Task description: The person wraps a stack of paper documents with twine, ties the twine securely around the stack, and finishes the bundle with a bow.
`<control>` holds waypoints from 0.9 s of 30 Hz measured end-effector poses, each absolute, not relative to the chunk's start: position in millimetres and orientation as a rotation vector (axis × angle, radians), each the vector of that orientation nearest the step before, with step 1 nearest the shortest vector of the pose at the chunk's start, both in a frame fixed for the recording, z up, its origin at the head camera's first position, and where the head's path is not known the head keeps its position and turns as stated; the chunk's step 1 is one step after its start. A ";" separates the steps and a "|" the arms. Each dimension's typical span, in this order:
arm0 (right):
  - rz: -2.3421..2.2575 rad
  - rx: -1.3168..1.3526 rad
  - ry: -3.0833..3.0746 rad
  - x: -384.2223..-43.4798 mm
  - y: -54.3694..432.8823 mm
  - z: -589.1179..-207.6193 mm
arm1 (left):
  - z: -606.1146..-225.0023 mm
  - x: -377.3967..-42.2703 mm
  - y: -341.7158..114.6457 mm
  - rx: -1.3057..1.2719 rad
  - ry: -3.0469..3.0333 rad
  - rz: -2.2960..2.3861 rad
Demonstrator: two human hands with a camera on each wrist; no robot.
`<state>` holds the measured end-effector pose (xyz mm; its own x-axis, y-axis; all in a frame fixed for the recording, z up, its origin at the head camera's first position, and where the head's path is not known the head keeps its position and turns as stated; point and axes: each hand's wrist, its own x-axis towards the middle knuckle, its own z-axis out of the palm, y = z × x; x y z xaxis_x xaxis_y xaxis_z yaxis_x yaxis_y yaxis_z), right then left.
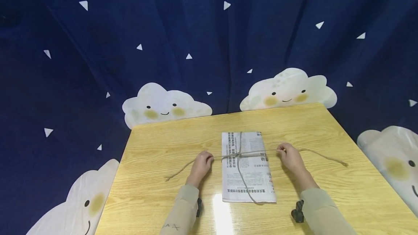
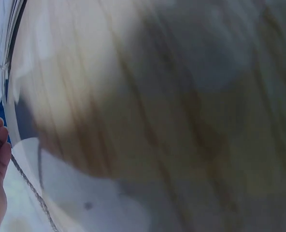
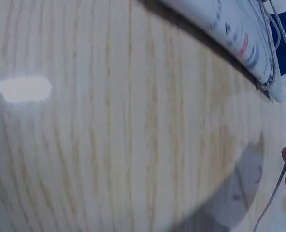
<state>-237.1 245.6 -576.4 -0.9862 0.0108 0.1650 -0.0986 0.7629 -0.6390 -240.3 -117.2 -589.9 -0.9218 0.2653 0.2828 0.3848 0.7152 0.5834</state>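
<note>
A flat parcel wrapped in newspaper (image 1: 251, 180) lies on the table between my hands. Brown twine (image 1: 242, 173) runs over it lengthwise and crosswise, crossing in a knot (image 1: 238, 154) near the upper middle. My left hand (image 1: 201, 164) pinches one twine end just left of the parcel, and a loose tail trails down to the left. On the other side my right hand (image 1: 291, 158) pinches the other end, its tail stretching right along the table. Between the hands and the knot both strands run nearly straight. In the left wrist view the twine (image 2: 29, 182) hangs below the curled fingers.
The wooden table (image 1: 163, 144) has a glossy top with a bright reflection in front. A dark blue curtain (image 1: 209, 21) with white clouds and triangles hangs behind and at both sides. Small black devices (image 1: 298, 212) are strapped at the wrists.
</note>
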 end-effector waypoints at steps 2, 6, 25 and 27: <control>1.025 0.056 -2.808 -236.9 246.9 -577.9 | -590.1 -239.0 -119.1 -0.516 -2.752 -1.010; 1.036 0.027 -2.825 -235.8 247.9 -581.3 | -592.4 -237.9 -121.7 -0.531 -2.743 -1.019; 0.768 0.118 -2.909 -223.8 233.0 -581.8 | -585.6 -241.1 -101.3 -0.636 -2.833 -0.807; 0.743 0.145 -2.910 -223.0 226.9 -580.4 | -583.2 -242.4 -95.5 -0.650 -2.864 -0.739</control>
<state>-223.0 226.9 -580.4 -0.9862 -0.0600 0.1540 -0.1265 0.8736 -0.4698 -242.4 -95.5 -583.2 -0.9018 0.3768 0.2114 0.4320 0.7894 0.4360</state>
